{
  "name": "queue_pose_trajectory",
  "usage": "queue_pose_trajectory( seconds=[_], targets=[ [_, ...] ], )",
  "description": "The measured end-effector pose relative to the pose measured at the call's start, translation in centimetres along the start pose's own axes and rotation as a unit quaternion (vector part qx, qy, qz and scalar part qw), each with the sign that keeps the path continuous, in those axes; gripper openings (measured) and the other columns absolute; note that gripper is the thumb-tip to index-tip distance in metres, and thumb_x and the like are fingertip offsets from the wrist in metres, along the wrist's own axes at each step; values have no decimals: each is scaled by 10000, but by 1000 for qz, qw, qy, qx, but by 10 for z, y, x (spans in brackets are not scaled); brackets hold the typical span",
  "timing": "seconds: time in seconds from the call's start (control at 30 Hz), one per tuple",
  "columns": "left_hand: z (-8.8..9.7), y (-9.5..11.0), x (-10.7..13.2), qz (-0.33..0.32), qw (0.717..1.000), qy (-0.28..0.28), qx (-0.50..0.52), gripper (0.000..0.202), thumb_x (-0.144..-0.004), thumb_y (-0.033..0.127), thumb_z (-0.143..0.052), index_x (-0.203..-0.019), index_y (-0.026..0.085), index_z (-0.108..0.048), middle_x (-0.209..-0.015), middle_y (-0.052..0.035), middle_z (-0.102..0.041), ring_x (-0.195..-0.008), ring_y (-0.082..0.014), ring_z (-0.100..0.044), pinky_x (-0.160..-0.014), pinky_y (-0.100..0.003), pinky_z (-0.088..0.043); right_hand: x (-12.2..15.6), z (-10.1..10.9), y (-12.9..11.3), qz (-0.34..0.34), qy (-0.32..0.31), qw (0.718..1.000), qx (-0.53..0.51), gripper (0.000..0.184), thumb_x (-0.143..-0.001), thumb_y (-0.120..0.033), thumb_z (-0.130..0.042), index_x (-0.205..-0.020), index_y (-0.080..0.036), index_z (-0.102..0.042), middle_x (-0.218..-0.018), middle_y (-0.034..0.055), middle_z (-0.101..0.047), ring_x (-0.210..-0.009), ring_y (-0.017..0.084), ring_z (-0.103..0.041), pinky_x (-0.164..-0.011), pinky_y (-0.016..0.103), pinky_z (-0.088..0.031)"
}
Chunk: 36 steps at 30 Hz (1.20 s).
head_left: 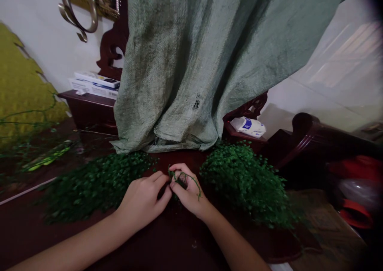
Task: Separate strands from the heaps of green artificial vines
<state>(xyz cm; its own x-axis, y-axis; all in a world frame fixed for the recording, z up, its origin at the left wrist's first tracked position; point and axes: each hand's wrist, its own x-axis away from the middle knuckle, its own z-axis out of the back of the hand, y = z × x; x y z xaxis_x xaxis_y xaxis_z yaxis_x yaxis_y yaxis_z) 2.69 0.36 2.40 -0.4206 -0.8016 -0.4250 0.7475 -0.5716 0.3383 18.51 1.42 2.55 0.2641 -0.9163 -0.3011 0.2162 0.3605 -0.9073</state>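
Note:
A thin green plant stem (196,182) curls out of my right hand (187,191), whose fingers are closed round it. Fingertips pinched together, my left hand (146,195) meets the right hand at the same stem; its grip is partly hidden. On the left lies a long heap of small-leaved greenery (89,187), just beyond my left wrist. Another bushy heap of greenery (245,183) lies to the right of my right hand. Both rest on a dark red wooden table (143,247).
A grey-green woven cloth (191,63) hangs behind the table. White boxes (94,83) sit on a ledge at left, a tissue pack (249,126) at right. At far left are loose stems, a yellow-green tool (49,155) and a yellow mat (18,87).

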Motion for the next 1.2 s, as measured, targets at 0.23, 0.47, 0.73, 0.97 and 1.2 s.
queue_pose_trajectory(
  seconds=[0.23, 0.47, 0.73, 0.97, 1.2],
  targets=[
    [0, -1, 0, -29, 1000, -6, -2, 291, -911, 232, -371, -748, 185, -607, -690, -15, -633, -581, -167, -632, -513, -258, -406, 2, -2, 0, 22, 29, 998, 57, 299, -743, -141, -483, -1030, -208, -532, -687, -52, -470, -626, 119, -495, -622, 244, -409],
    [-6, -4, 3, -70, 997, 18, -8, 287, -898, 234, -404, -721, 172, -621, -645, -24, -622, -558, -191, -630, -512, -286, -442, 7, -2, 2, 86, 40, 977, 191, 379, -706, -100, -472, -1059, -226, -523, -705, -41, -515, -639, 128, -533, -658, 249, -440],
    [-9, -4, 5, -120, 990, 61, -35, 263, -868, 196, -441, -654, 172, -592, -591, -23, -596, -493, -211, -593, -478, -331, -452, 9, -1, 3, 105, 32, 970, 219, 438, -653, -93, -469, -1067, -229, -518, -642, -60, -456, -567, 115, -475, -611, 222, -422],
    [-10, -4, 4, -153, 983, 81, -56, 244, -859, 187, -459, -653, 174, -591, -585, -22, -605, -486, -205, -588, -492, -336, -458, 8, -1, -1, 76, 3, 977, 200, 360, -610, -87, -461, -940, -222, -506, -583, -81, -415, -492, 93, -407, -526, 198, -357],
    [-10, -3, 5, -169, 978, 86, -85, 180, -815, 193, -496, -665, 172, -594, -606, -32, -645, -525, -197, -628, -532, -324, -481, 9, 0, -6, 74, -32, 970, 230, 300, -643, -111, -459, -914, -228, -510, -576, -76, -426, -480, 90, -389, -493, 190, -326]
  ],
)
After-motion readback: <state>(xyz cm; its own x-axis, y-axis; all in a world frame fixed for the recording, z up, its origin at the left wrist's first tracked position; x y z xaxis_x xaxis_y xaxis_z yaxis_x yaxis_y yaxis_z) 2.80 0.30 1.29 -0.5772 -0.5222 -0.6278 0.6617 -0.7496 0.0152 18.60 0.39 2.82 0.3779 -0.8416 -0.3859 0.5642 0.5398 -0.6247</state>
